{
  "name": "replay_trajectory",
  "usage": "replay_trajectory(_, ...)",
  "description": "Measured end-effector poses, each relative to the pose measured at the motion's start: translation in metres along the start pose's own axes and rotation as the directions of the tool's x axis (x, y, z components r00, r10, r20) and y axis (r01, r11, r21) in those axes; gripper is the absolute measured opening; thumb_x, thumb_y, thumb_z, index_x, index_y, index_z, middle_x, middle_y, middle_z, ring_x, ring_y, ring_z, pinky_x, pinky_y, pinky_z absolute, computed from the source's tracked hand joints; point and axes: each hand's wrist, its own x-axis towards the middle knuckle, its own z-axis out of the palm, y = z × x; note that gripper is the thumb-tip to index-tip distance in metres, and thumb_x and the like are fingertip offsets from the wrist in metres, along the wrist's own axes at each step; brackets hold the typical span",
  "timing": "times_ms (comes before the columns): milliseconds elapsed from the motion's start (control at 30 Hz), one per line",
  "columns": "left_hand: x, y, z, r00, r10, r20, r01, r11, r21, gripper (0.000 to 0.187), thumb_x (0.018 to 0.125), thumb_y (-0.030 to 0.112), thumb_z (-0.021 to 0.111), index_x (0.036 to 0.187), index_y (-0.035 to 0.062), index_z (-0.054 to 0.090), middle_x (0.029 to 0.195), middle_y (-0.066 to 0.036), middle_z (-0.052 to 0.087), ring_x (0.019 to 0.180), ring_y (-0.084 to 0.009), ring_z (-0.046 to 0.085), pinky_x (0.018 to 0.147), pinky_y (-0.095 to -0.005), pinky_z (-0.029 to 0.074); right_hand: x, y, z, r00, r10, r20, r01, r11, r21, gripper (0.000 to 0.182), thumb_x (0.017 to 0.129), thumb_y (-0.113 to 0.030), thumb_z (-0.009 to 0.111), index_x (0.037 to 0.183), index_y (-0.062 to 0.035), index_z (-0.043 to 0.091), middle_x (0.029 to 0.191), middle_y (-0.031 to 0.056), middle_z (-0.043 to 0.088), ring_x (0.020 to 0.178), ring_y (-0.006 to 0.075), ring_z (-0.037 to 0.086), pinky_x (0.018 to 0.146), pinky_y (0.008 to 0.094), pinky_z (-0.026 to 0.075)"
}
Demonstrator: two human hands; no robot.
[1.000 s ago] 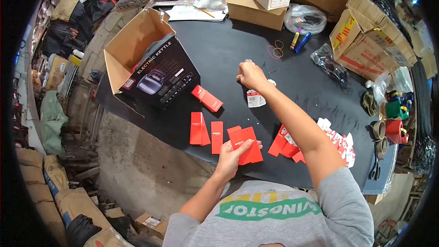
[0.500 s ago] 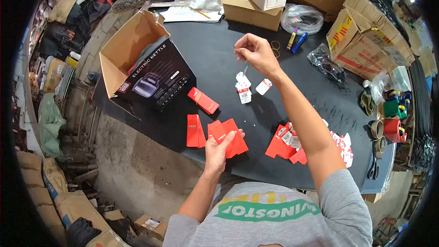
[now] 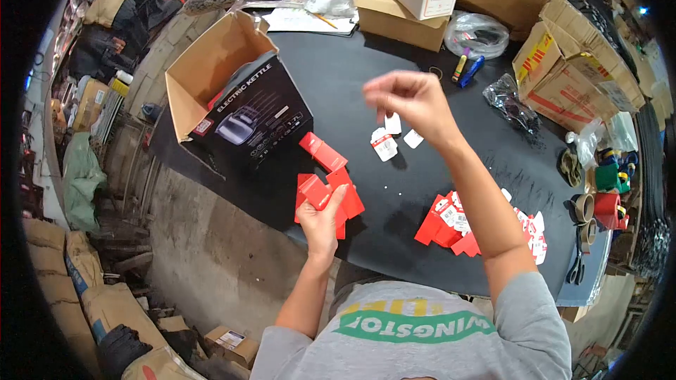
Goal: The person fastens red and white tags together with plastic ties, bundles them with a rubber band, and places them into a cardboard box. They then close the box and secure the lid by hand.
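Note:
My left hand (image 3: 318, 224) grips some red cards (image 3: 315, 192) near the table's front edge, thumb on top. More red cards (image 3: 344, 183) lie beside and under them, and another red stack (image 3: 323, 153) is just beyond. My right hand (image 3: 408, 98) is raised over the table, fingers pinched together; what it holds, if anything, is too small to tell. Below it lie white barcode tags (image 3: 384, 146) and a single white tag (image 3: 413, 138). Red cards with white tags (image 3: 446, 219) form a pile under my right forearm.
An electric kettle box (image 3: 246, 112) stands inside an open carton (image 3: 184, 91) at the left. Cardboard boxes (image 3: 401, 17) and a plastic-wrapped coil (image 3: 477, 34) are at the back. A torn carton (image 3: 574, 84), tape rolls (image 3: 582, 207) and scissors (image 3: 577, 267) are at the right.
My left hand has moved slightly left with red cards, which now overlap others differently. My right hand has shifted a little right and down. The view has shifted slightly.

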Motion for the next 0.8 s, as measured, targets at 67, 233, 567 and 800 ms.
replay_trajectory(67, 0.004, -0.002, 0.001, 0.997, 0.069, -0.041, -0.068, 0.997, 0.030, 0.008, 0.082, 0.001, 0.070, 0.089, -0.0010, 0.067, 0.088, -0.004, 0.068, 0.075, -0.0069, 0.061, 0.069, -0.0236, 0.049, -0.024, 0.003, 0.014, 0.981, 0.156, 0.116, -0.159, 0.987, 0.020, 0.009, 0.082, -0.005, 0.067, 0.088, 0.0012, 0.068, 0.076, 0.0048, 0.068, 0.060, 0.0084, 0.062, 0.053, 0.0217, 0.049)
replay_trajectory(233, -0.001, 0.010, 0.013, 0.982, 0.182, -0.039, -0.174, 0.971, 0.167, 0.012, 0.082, 0.000, 0.070, 0.094, -0.0011, 0.071, 0.085, 0.000, 0.068, 0.074, -0.0048, 0.058, 0.068, -0.0219, 0.047, -0.070, 0.024, 0.038, 0.941, 0.315, 0.125, -0.318, 0.948, 0.002, 0.010, 0.083, -0.003, 0.067, 0.089, 0.0051, 0.066, 0.078, 0.0083, 0.068, 0.068, 0.0129, 0.067, 0.061, 0.0247, 0.054)
replay_trajectory(567, -0.005, 0.014, 0.020, 0.857, 0.489, 0.165, -0.512, 0.768, 0.384, 0.017, 0.082, -0.006, 0.065, 0.098, -0.0021, 0.069, 0.095, -0.010, 0.071, 0.085, -0.0135, 0.067, 0.075, -0.0264, 0.054, -0.091, 0.026, 0.045, 0.946, 0.321, 0.035, -0.323, 0.940, 0.111, 0.013, 0.085, -0.004, 0.065, 0.093, 0.0064, 0.064, 0.080, 0.0107, 0.068, 0.070, 0.0133, 0.067, 0.064, 0.0259, 0.057)
replay_trajectory(800, -0.001, 0.014, 0.021, 0.604, 0.632, 0.486, -0.791, 0.399, 0.464, 0.026, 0.073, -0.005, 0.068, 0.098, 0.0029, 0.069, 0.098, -0.013, 0.070, 0.087, -0.0247, 0.070, 0.073, -0.0293, 0.056, -0.104, 0.017, 0.024, 0.863, 0.485, 0.144, -0.496, 0.758, 0.423, 0.021, 0.088, -0.010, 0.064, 0.101, 0.0066, 0.064, 0.090, 0.0163, 0.068, 0.079, 0.0230, 0.070, 0.073, 0.0314, 0.058)
